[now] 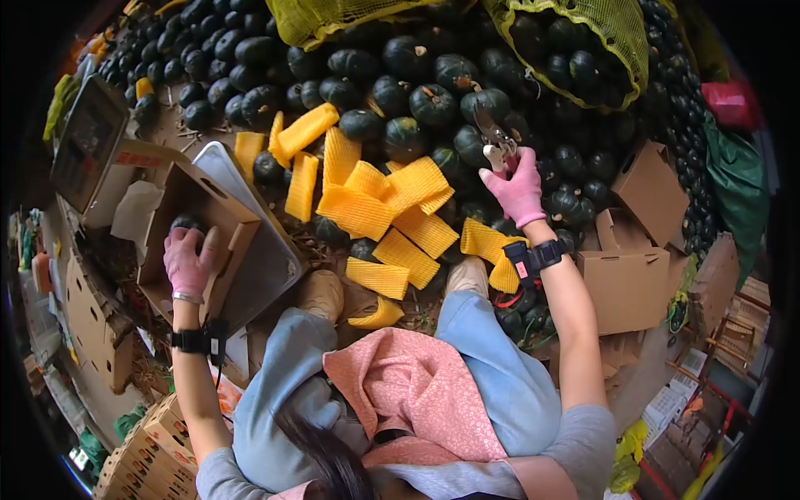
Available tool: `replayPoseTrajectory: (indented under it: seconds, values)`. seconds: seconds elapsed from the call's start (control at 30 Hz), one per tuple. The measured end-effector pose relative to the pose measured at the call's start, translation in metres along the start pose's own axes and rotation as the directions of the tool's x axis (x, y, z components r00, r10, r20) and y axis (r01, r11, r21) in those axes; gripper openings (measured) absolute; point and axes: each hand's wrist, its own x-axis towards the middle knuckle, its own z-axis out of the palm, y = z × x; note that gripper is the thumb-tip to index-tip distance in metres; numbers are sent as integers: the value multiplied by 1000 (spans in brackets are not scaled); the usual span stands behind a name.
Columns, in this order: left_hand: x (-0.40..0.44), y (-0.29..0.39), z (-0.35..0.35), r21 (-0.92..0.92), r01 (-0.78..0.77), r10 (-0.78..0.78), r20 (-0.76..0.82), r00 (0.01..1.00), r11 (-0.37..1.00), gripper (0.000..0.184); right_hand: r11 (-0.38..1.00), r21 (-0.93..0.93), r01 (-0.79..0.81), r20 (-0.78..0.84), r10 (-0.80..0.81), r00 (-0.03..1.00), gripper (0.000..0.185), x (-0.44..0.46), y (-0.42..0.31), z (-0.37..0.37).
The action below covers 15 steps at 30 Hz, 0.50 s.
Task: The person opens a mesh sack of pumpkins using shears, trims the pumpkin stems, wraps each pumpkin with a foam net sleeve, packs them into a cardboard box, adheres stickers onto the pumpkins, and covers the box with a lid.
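My left hand (190, 260), in a pink glove, reaches into an open cardboard box (237, 218) on the left. Its fingers curl over a dark green squash (185, 222), partly hidden by the glove and box. Out to the right, my right hand (515, 185), also gloved in pink, is closed round the handles of pruning shears (490, 127). Their metal blades point away from me, over the heap of dark green squashes (433, 105). Yellow foam sleeves (357, 210) lie scattered on the squashes between my hands.
The box sits on a grey metal scale platform (283, 271), with its display (93, 137) at far left. Cardboard boxes (623, 287) stand at right. A yellow-green mesh sack (612, 42) holds squashes at the back. Stacked cartons (150, 450) are at lower left.
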Motion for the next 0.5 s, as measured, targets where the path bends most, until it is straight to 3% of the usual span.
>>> replayPoseTrajectory:
  seconds: [0.03, 0.07, 0.1, 0.17, 0.23, 0.27, 0.33, 0.4, 0.5]
  values:
    - [-1, 11, 3, -151, -92, 98, 27, 995, 984, 33, 1000, 9, 21, -33, -20, 999, 55, 2, 4, 4]
    - [-2, 33, -4, -229, -65, 100, 147, 984, 971, 34, 999, 20, 51, -68, -49, 996, 54, 5, 6, 8]
    - [-6, 45, 4, -270, -69, 112, 146, 983, 960, 32, 990, 119, 79, -76, -70, 995, 46, 7, 5, 10]
    - [-9, 57, 14, -316, -65, 137, 211, 968, 947, 31, 884, 461, -82, -18, 101, 995, 47, 17, 8, 14]
    - [-13, 65, 12, -346, -55, 175, 326, 929, 937, 27, 805, 565, -182, 6, 217, 976, 38, 34, 8, 10]
    - [-16, 68, 12, -305, -123, 231, 350, 908, 944, 29, 757, 614, -226, 18, 273, 962, 34, 42, 5, 7]
    - [-25, 77, 11, -276, -152, 259, 408, 875, 949, 29, 708, 642, -293, -5, 386, 922, 36, 63, -20, 0]
    - [-33, 79, 16, -278, -185, 284, 375, 883, 943, 26, 708, 495, -504, 131, 513, 849, 43, 76, -47, -14]
    - [-35, 72, 13, -297, -215, 329, 414, 849, 930, 27, 725, 336, -601, 88, 611, 786, 63, 99, -59, 3]
